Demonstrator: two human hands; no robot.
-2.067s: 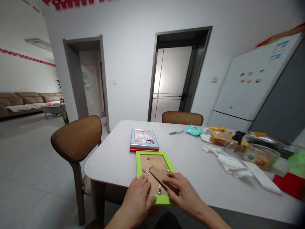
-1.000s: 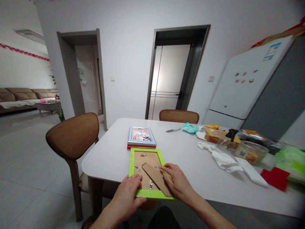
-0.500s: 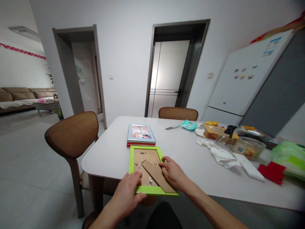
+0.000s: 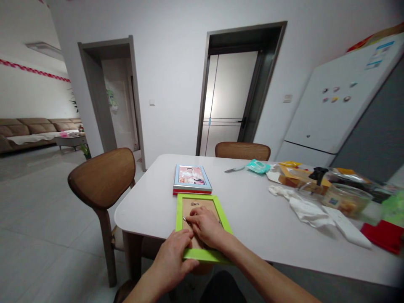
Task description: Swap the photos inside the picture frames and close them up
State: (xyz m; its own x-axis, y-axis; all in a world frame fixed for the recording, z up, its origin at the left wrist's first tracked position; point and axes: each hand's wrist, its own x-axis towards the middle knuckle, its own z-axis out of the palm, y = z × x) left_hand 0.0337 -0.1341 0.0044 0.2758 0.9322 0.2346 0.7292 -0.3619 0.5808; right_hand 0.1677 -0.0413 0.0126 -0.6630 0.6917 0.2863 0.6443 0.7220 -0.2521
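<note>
Our left hand [image 4: 173, 249] clasps the frame [image 4: 224, 219]; pushed askew, our half-curled right fingers [image 4: 196, 219], hold unclear, could miss the adjacent clip [image 4: 184, 219].

Home, with sofa [image 4: 41, 128] and fridge [image 4: 334, 101]

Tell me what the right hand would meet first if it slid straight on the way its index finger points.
Most likely the right hand would first meet the small metal clip, then the left rail of the lime-green picture frame. Whether hand and clip already touch is hard to tell.
</note>
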